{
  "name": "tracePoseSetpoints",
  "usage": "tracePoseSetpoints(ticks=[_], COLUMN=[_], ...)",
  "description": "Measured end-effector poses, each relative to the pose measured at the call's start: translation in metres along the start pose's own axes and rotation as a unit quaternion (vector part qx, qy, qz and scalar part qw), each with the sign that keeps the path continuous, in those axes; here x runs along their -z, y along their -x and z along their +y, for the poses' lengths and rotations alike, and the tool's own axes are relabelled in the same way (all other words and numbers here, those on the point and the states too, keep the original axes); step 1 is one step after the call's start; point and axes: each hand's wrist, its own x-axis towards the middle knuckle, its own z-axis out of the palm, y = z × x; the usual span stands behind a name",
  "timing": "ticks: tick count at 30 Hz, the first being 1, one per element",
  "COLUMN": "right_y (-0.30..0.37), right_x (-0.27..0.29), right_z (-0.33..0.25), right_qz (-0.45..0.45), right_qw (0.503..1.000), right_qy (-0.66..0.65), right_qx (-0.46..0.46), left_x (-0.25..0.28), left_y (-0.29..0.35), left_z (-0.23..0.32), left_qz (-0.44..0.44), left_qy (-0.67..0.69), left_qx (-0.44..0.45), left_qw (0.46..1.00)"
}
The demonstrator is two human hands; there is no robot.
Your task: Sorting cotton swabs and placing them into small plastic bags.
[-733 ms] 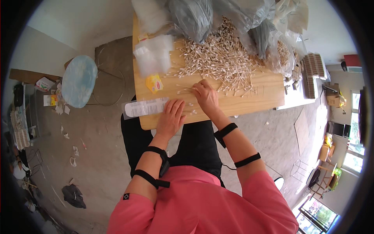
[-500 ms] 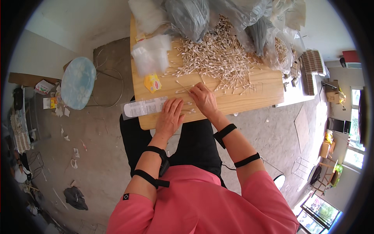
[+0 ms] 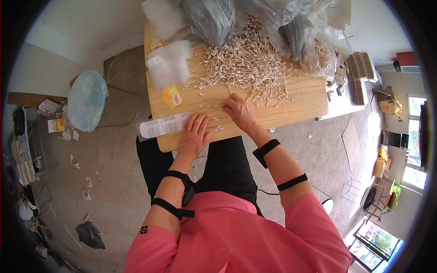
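My left hand rests at the table's near edge with its fingers together over the right end of a clear plastic packet with a printed white label. A few cotton swabs poke out between its index finger and thumb, pinned under the hand. My right hand is closed in a pinch just below the large heap of cotton swabs. Whatever its fingertips hold is hidden. Left of those fingertips lie a few loose cotton swabs on the wood.
On the wooden table, a yellow card lies below stacked clear plastic bags. Grey plastic bags crowd the far edge. Swab bundles are stacked at the far right. A pale blue round stool stands left.
The whole view has shifted slightly, the table toward the left. My right hand has drawn a little to the right, away from the loose swabs; my left hand stays on the packet's end.
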Motion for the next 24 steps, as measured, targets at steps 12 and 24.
tracePoseSetpoints(ticks=[12, 24], right_y=[0.006, -0.051], right_x=[-0.013, -0.014], right_z=[-0.032, -0.001], right_qz=[-0.026, 0.004], right_qw=[0.999, 0.993], right_qy=[-0.04, 0.084], right_qx=[-0.022, 0.088], left_x=[0.0, -0.001], left_y=[0.001, 0.002], left_z=[0.0, 0.0], left_qz=[-0.019, -0.024], left_qy=[-0.061, -0.062], left_qx=[-0.001, -0.005], left_qw=[0.998, 0.998])
